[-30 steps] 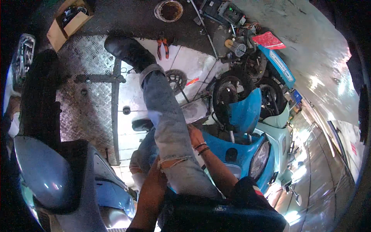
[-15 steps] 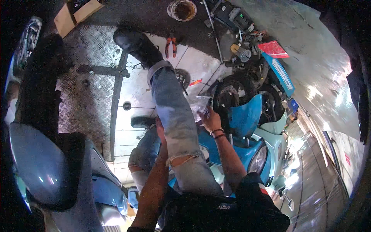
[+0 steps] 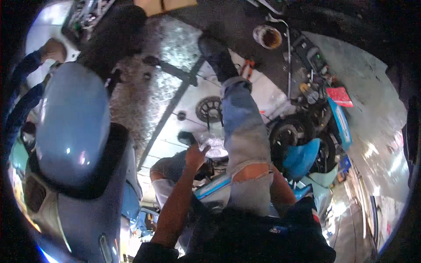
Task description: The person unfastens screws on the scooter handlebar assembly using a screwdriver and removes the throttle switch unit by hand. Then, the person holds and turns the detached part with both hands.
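My left hand (image 3: 196, 158) is beyond my raised knee, to the left of my jeans-clad leg (image 3: 245, 131). Its fingers look parted beside a shiny, clear, plastic-like piece (image 3: 215, 148); blur hides whether they touch it. My right forearm (image 3: 283, 189) passes behind that leg, which hides the right hand and anything in it. A dark round slotted part (image 3: 209, 109) lies on the white floor tiles, just beyond the clear piece. Below the left hand shows a blue-and-white panel (image 3: 213, 186).
A grey-blue scooter (image 3: 72, 131) fills the left, with another person's hand (image 3: 54, 51) beyond it. On the right are a tyred wheel (image 3: 289, 133) and a blue fender (image 3: 302, 158). Orange-handled pliers (image 3: 247, 69) and a stained tub (image 3: 267, 37) lie farther off.
The view has swung, shifting the scene rightward. My left hand has come out from beside the leg toward the clear piece. My right hand, earlier at the clear piece, has gone behind the leg.
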Motion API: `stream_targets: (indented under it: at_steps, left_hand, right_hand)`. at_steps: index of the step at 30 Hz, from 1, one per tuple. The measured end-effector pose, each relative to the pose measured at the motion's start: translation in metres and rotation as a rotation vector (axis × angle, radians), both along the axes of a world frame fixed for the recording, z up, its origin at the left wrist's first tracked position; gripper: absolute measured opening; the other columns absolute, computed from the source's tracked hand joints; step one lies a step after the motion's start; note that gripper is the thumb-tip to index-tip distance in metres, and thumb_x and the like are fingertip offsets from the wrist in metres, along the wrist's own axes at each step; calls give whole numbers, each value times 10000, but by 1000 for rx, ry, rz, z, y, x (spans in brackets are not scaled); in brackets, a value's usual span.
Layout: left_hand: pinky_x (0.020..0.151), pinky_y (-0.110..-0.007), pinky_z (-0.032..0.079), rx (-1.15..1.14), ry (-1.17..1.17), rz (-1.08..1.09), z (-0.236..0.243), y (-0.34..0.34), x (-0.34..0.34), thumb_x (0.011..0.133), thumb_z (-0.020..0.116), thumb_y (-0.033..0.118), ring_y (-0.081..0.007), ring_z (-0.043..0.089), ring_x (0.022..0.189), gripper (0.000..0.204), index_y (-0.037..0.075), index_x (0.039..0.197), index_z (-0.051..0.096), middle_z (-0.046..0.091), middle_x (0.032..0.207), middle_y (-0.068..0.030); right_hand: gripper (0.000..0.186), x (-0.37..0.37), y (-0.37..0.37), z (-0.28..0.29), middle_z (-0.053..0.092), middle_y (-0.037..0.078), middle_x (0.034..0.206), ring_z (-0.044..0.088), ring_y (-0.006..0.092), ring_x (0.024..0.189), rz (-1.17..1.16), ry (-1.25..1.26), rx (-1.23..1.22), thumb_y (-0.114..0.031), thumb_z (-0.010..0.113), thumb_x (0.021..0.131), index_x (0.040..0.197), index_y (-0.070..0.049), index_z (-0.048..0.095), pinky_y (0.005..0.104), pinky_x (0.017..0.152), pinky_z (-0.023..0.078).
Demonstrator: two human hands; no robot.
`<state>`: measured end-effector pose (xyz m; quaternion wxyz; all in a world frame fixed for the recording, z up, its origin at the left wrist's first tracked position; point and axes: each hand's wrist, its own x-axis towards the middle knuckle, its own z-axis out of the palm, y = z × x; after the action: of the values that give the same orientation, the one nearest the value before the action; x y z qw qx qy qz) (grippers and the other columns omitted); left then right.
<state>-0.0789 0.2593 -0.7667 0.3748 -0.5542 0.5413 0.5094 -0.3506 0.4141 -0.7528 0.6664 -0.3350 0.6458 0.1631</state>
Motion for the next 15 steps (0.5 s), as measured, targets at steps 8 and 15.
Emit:
stream_targets:
  at_steps: [8, 15]
  left_hand:
    - [959, -471, 522, -192, 366, -221, -97, 26, 156, 903, 656, 495, -397, 666, 1087, 470, 92, 1136, 719, 704, 1143, -216]
    - [959, -467, 522, 56, 271, -8, -113, 3, 62, 905, 645, 484, -390, 668, 1087, 457, 99, 1142, 719, 704, 1151, -211]
  right_hand:
    - [327, 29, -81, -38, 727, 135, 1086, 675, 294, 1100, 249, -226, -100, -270, 608, 911, 1179, -104, 696, 446, 942, 525]
    - [330, -84, -99, -105, 739, 181, 1045, 687, 356, 983, 278, -662, -24, -269, 575, 949, 1093, -7, 715, 505, 903, 527]
